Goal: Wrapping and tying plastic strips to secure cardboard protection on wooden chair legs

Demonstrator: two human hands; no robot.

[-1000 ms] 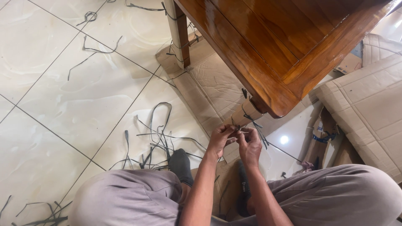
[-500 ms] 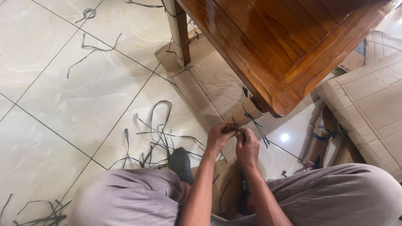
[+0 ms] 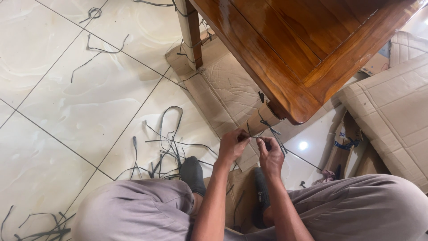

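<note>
The person squats on the tiled floor point(image 3: 67, 111) beside a varnished wooden table point(image 3: 303, 49), both hands working at the cardboard-wrapped table leg point(image 3: 263, 119) under the near corner. The left hand point(image 3: 232, 146) is clenched, its fingers point(image 3: 243, 136) pinching a thin dark strap point(image 3: 263, 124) that runs around the wrapped leg. The right hand point(image 3: 269, 157) sits just beside it, fingers point(image 3: 266, 143) curled around the same strap, which passes between the two hands. Whether the strap is knotted or merely gripped cannot be told; the detail is too small. Judged from the grip, the step in hand is work on the binding at the leg, either loosening or tightening it. The next move calls for steady tension between the two hands and a firm pinch, since the strap is narrow and likely slippery. Cut strap offcuts point(image 3: 167, 147) lie scattered on the floor near the left knee point(image 3: 133, 209), with more at the lower left edge. Flattened cardboard sheets point(image 3: 392, 107) lie to the right, and a second wrapped leg point(image 3: 191, 31) stands further back. A dark-socked foot point(image 3: 192, 174) rests on the floor below the hands.
</note>
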